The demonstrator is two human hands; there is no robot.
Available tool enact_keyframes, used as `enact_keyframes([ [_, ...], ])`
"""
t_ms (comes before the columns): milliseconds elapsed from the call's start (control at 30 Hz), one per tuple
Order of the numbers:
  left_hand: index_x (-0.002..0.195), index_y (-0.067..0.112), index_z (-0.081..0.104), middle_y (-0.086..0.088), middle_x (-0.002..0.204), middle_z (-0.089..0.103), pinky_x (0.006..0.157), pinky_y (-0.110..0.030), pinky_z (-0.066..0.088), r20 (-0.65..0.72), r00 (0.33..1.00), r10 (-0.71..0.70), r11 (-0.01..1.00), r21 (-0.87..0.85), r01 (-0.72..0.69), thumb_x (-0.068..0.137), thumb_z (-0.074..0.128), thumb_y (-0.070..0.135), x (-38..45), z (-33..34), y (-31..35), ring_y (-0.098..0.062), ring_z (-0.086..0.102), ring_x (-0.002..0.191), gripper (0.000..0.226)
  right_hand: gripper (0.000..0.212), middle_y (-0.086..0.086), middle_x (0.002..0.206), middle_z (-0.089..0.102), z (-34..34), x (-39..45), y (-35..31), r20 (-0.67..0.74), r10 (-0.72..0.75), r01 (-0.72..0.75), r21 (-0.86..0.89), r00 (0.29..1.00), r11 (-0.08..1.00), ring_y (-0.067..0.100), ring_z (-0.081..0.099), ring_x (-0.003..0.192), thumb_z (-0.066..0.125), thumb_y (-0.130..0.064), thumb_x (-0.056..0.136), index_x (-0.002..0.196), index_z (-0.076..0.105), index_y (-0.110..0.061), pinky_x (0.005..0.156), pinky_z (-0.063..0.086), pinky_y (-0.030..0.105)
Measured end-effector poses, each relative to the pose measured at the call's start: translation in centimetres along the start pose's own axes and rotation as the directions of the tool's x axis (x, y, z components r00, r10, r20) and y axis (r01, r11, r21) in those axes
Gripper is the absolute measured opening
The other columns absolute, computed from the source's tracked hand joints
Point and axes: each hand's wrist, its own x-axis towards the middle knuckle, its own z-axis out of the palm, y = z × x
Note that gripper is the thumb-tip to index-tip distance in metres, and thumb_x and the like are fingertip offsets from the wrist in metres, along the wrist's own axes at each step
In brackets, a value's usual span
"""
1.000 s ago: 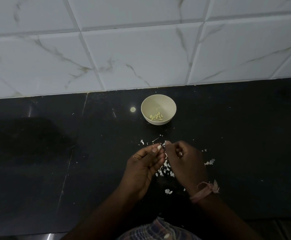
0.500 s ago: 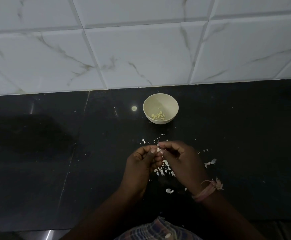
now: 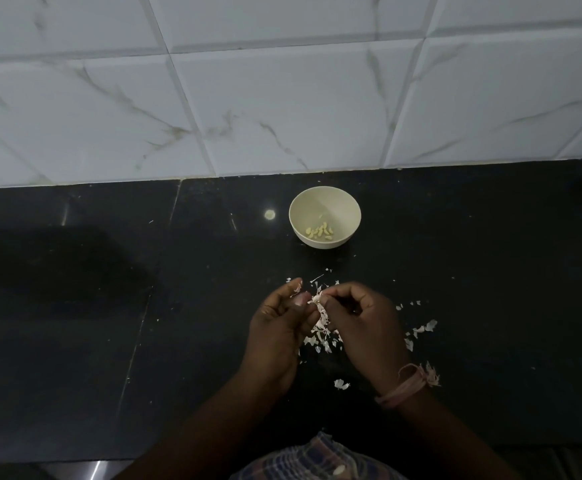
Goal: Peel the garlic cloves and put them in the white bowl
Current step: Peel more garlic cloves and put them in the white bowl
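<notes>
One white bowl (image 3: 324,217) stands on the far middle of one black countertop (image 3: 75,306). In it lie about eight peeled garlic cloves (image 3: 319,231); they are small and bunched, so the count is rough. Two hands are in view, the left hand (image 3: 280,332) and the right hand (image 3: 364,325), with one garlic clove (image 3: 316,299) pinched between them. One pink wristband (image 3: 408,384) sits on the right wrist. Garlic skin flakes (image 3: 320,336) lie scattered near the hands, too many and too small to count.
</notes>
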Motion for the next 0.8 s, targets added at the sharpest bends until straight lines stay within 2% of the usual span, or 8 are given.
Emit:
enact_keyframes([
  [67, 0.124, 0.006, 0.064, -0.015, 0.109, 0.073, 0.077, -0.027, 0.061, -0.008, 0.999, -0.038, 0.999, -0.028, 0.038, 0.094, 0.063, 0.002, -0.3, 0.2, 0.0, -0.020, 0.074, 0.092, 0.031, 0.008, -0.011, 0.084, 0.075, 0.1, 0.0, -0.1, -0.010, 0.028, -0.028, 0.035, 1.000, 0.999, 0.002, 0.070, 0.079, 0.073, -0.011, 0.090, 0.088, 0.075, -0.019, 0.070, 0.053, 0.015],
  [200, 0.109, -0.001, 0.068, -0.018, 0.098, 0.076, 0.082, -0.028, 0.062, 0.026, 1.000, 0.009, 1.000, -0.009, -0.009, 0.075, 0.073, 0.006, -0.8, 0.6, 0.2, -0.023, 0.075, 0.093, 0.034, 0.011, -0.009, 0.083, 0.076, 0.3, 0.0, 0.1, -0.028, 0.040, -0.039, 0.016, 0.999, 0.999, 0.003, 0.071, 0.079, 0.073, -0.012, 0.090, 0.086, 0.076, -0.022, 0.070, 0.053, 0.015],
  [333, 0.095, 0.001, 0.073, -0.014, 0.088, 0.077, 0.075, -0.025, 0.060, -0.016, 0.995, 0.100, 0.987, 0.125, -0.097, 0.086, 0.069, -0.005, -0.7, 0.3, 0.1, -0.020, 0.074, 0.084, 0.012, 0.011, -0.007, 0.076, 0.075, 0.5, 0.1, -0.4, -0.009, 0.071, -0.071, 0.006, 0.997, 0.997, 0.005, 0.070, 0.071, 0.075, -0.014, 0.088, 0.080, 0.077, -0.022, 0.066, 0.054, 0.022],
  [467, 0.092, 0.002, 0.074, -0.014, 0.087, 0.077, 0.075, -0.028, 0.059, -0.012, 0.989, 0.150, 0.957, 0.255, -0.142, 0.089, 0.069, -0.005, -0.7, 0.0, 0.0, -0.021, 0.074, 0.081, 0.009, 0.014, -0.006, 0.056, 0.066, 0.0, 0.7, -1.2, 0.077, 0.169, -0.171, 0.018, 0.983, 0.985, 0.005, 0.059, 0.052, 0.075, -0.011, 0.087, 0.075, 0.077, -0.018, 0.056, 0.047, 0.025],
  [567, 0.093, 0.001, 0.075, -0.016, 0.088, 0.077, 0.074, -0.027, 0.059, -0.001, 0.988, 0.154, 0.940, 0.308, -0.146, 0.089, 0.069, -0.004, -0.7, 0.2, 0.2, -0.022, 0.075, 0.082, 0.009, 0.014, -0.001, 0.053, 0.062, -0.4, 0.9, -1.1, 0.100, 0.253, -0.261, 0.075, 0.962, 0.963, 0.013, 0.054, 0.050, 0.074, -0.009, 0.087, 0.074, 0.077, -0.015, 0.052, 0.044, 0.029],
  [667, 0.092, 0.000, 0.074, -0.017, 0.087, 0.077, 0.072, -0.026, 0.060, -0.007, 0.991, 0.132, 0.940, 0.319, -0.123, 0.090, 0.067, -0.007, -0.7, 0.3, 0.4, -0.021, 0.075, 0.080, 0.010, 0.014, -0.007, 0.055, 0.066, -0.1, 0.8, -0.8, 0.070, 0.204, -0.197, -0.087, 0.977, 0.976, 0.004, 0.058, 0.050, 0.072, -0.014, 0.089, 0.076, 0.076, -0.018, 0.055, 0.047, 0.024],
  [733, 0.093, -0.001, 0.074, -0.017, 0.087, 0.077, 0.076, -0.028, 0.061, -0.016, 0.994, 0.112, 0.951, 0.293, -0.102, 0.091, 0.066, -0.007, -0.6, 0.3, 0.4, -0.022, 0.074, 0.082, 0.010, 0.015, -0.013, 0.062, 0.068, 0.1, 0.7, -0.8, 0.061, 0.119, -0.102, -0.232, 0.991, 0.967, -0.002, 0.063, 0.058, 0.070, -0.016, 0.090, 0.077, 0.075, -0.022, 0.057, 0.046, 0.015],
  [800, 0.095, -0.002, 0.073, -0.015, 0.085, 0.076, 0.076, -0.027, 0.062, -0.033, 0.996, 0.087, 0.966, 0.245, -0.076, 0.092, 0.065, -0.007, -0.6, 0.4, 0.5, -0.020, 0.073, 0.080, 0.009, 0.015, -0.014, 0.072, 0.070, 0.2, 0.6, -0.7, 0.066, 0.074, -0.051, -0.296, 0.995, 0.954, -0.004, 0.065, 0.068, 0.067, -0.016, 0.093, 0.081, 0.073, -0.024, 0.064, 0.048, 0.014],
])
